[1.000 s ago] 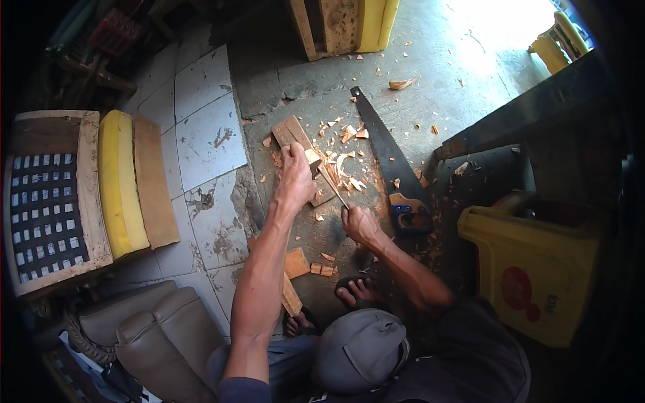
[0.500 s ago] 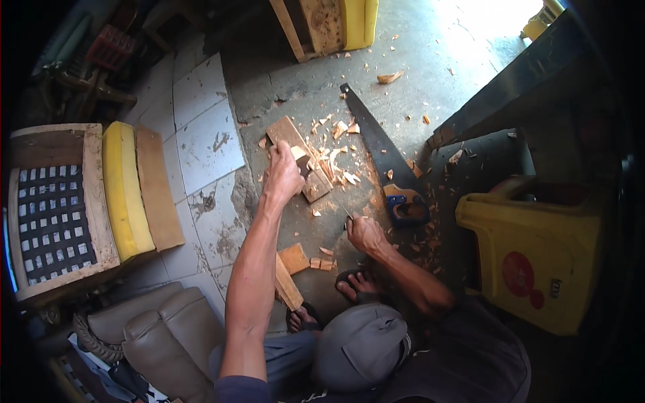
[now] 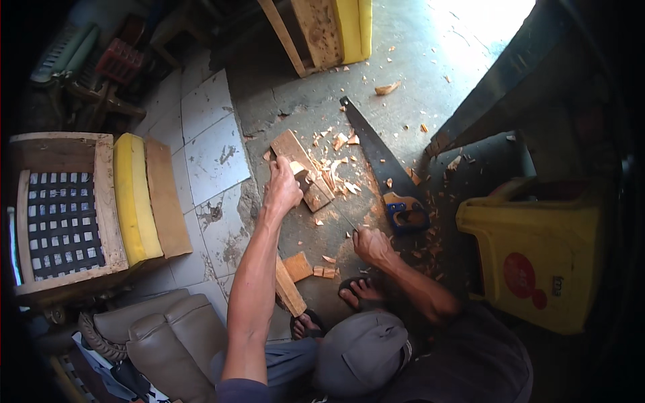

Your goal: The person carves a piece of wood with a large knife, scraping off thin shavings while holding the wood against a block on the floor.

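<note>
Brown board [image 3: 289, 144] lies diagonal on concrete floor [image 3: 301, 232]; pale-topped wood block [image 3: 297, 168] over it; thin tool [image 3: 347, 220] slants nearby.

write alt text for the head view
A person's left grip holds a small pale wooden piece over a brown rectangular wooden board; the right grip holds a thin straight tool. A dark metal handsaw lies beside scattered pale wood chips.

Grey concrete floor [image 3: 312, 101], worn and stained, with cracked white tiles [image 3: 211, 164] along its left. On the concrete lies a flat board [image 3: 292, 146], pale shavings [image 3: 347, 186] scattered mostly to its right. Beyond them lies a dark saw [image 3: 377, 151], handle toward the person. A strip [image 3: 289, 290], a block [image 3: 297, 266] and a small offcut [image 3: 326, 272] lie near the feet [image 3: 361, 293].
</note>
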`<state>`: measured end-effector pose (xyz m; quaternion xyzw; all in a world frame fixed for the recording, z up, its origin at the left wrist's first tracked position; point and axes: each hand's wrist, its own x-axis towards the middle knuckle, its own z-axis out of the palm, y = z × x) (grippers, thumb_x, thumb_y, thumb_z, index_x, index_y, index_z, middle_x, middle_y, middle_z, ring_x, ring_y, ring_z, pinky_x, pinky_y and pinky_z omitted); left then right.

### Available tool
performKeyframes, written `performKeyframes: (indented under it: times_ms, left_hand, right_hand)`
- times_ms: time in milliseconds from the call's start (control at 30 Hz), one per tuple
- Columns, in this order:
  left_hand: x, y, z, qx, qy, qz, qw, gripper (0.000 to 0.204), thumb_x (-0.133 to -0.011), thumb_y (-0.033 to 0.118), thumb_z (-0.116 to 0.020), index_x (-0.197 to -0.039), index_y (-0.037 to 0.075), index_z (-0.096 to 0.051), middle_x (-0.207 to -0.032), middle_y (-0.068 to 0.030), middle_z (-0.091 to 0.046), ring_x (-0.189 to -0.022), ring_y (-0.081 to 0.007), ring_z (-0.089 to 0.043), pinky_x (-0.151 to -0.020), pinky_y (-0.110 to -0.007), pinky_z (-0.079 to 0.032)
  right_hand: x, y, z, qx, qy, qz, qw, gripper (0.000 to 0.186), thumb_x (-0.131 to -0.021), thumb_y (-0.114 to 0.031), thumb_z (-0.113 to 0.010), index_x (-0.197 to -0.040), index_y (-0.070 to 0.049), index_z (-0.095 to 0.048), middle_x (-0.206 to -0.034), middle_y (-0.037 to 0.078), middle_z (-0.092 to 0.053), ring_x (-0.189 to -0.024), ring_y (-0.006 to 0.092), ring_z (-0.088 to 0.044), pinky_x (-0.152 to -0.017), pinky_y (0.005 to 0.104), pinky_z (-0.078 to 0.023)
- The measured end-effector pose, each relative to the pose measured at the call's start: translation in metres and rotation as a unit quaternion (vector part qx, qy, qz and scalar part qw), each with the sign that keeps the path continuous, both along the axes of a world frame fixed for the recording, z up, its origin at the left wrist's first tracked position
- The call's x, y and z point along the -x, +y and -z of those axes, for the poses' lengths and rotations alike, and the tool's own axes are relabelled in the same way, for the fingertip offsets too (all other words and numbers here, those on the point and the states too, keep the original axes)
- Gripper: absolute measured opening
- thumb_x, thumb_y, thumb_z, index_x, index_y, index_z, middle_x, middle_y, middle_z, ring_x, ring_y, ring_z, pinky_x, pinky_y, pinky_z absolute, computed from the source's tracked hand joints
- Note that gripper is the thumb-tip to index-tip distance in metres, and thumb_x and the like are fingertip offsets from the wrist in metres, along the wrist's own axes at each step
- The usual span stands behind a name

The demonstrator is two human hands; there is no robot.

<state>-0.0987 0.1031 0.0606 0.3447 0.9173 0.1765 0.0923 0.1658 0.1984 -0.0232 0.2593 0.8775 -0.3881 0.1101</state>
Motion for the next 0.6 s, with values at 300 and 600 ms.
performKeyframes:
  times_ms: [300,600]
  left_hand:
    - [-0.020,-0.018,-0.002,-0.037,-0.002,-0.008,0.999,0.043,-0.080,-0.007,-0.066,-0.111,-0.002,-0.035,-0.115,-0.0309,-0.049,-0.095,-0.0496,-0.065,-0.081,-0.052,-0.058]
    - [-0.115,-0.052,-0.005,-0.249,0.017,-0.214,0.944,0.043,-0.079,-0.001,-0.075,-0.111,-0.003,-0.046,-0.113,-0.0230,-0.050,-0.109,-0.0399,-0.058,-0.095,-0.049,-0.047]
  right_hand:
    - [0.004,0.013,-0.046,0.104,-0.059,0.048,0.992,0.045,-0.098,-0.038,-0.052,-0.100,0.002,-0.071,-0.089,0.034,-0.068,-0.091,0.0511,-0.067,-0.084,0.0577,-0.052]
    - [0.031,-0.001,-0.096,0.431,0.107,0.218,0.869,0.049,-0.094,-0.048,-0.068,-0.094,0.001,-0.069,-0.069,0.007,-0.066,-0.045,0.0112,-0.057,-0.041,0.0293,-0.043]
